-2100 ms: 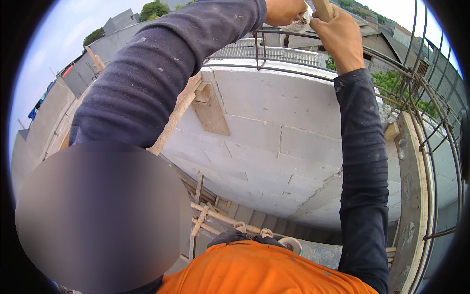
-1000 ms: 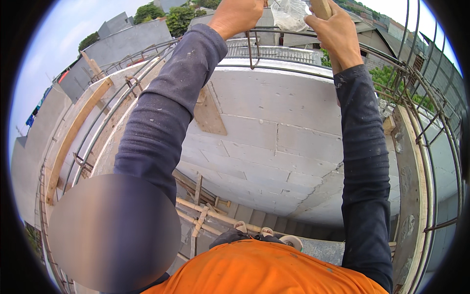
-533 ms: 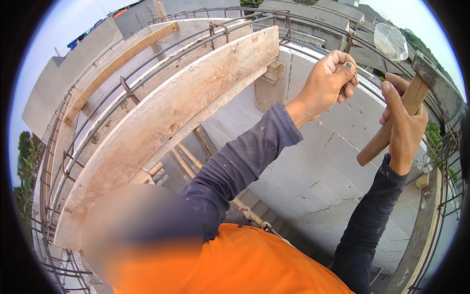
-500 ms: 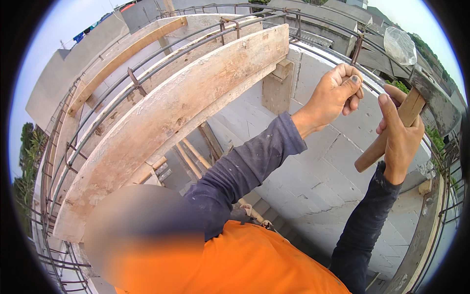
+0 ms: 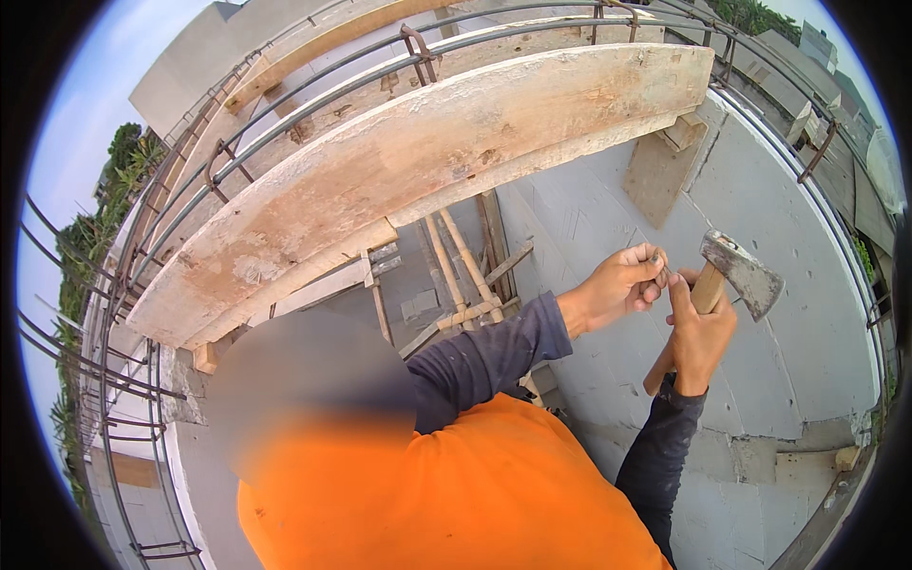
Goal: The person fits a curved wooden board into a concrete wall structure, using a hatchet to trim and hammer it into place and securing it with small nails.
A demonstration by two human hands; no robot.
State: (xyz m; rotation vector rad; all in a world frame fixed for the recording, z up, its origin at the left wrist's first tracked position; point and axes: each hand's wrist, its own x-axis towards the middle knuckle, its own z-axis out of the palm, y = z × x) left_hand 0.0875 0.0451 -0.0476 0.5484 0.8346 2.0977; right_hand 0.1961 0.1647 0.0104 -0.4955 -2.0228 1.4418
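In my right hand (image 5: pixel 701 340) is a hatchet (image 5: pixel 752 275) with a worn grey metal head and a wooden handle. Its head points up and to the right, and the handle's lower end slants down past my palm. My left hand (image 5: pixel 622 288) is closed in a pinch just left of it, the fingertips of both hands almost meeting. Something small and thin seems to be between the left fingertips, too small to name. Both hands are raised in front of a pale block wall (image 5: pixel 560 204).
A long, stained formwork board (image 5: pixel 418 157) arcs across, with steel reinforcing bars (image 5: pixel 380 68) beyond it. A wooden block (image 5: pixel 665 171) supports its right end. Bamboo poles (image 5: pixel 456 256) and timber stand below. More rebar (image 5: pixel 114 418) rises at left; a concrete ledge (image 5: pixel 807 470) lies lower right.
My hands have come lower and closer together, with the hatchet still in the right one. Its head has turned so the blade shows. The view has shifted, and the board sits farther right.
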